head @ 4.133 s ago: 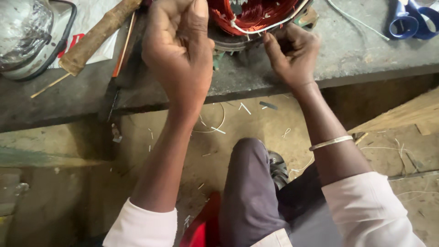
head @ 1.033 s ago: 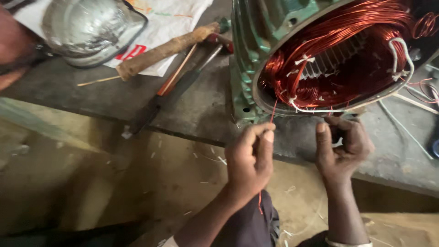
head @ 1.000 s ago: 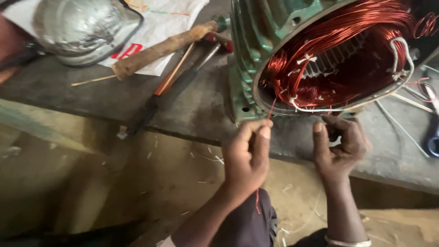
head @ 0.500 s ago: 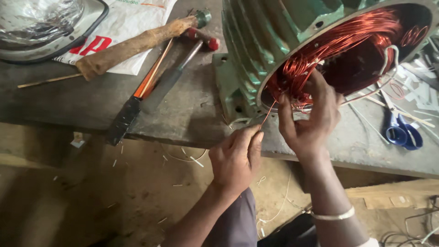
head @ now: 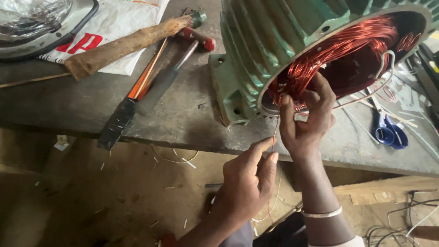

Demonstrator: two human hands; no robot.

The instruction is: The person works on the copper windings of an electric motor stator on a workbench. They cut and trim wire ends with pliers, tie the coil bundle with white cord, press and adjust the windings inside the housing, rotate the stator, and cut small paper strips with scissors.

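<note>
Copper wire (head: 273,132) being pinched in left hand (head: 247,187) fingers at six o'clock, right hand (head: 305,120) fingers pressing windings (head: 329,59).

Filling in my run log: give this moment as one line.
left hand: pinches thin copper wire | right hand: fingers on red copper winding | green finned motor housing: on bench

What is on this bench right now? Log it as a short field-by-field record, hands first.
left hand: pinches a thin red wire below the bench edge
right hand: fingers at the copper windings, bracelet on its wrist
motor housing: green, ribbed, lying on its side, open end toward the camera
bench: dark, worn
left of motor: wooden-handled hammer, pliers with orange and black grips
right of motor: blue-handled scissors
top left: shiny metal cover on a white sheet
</note>
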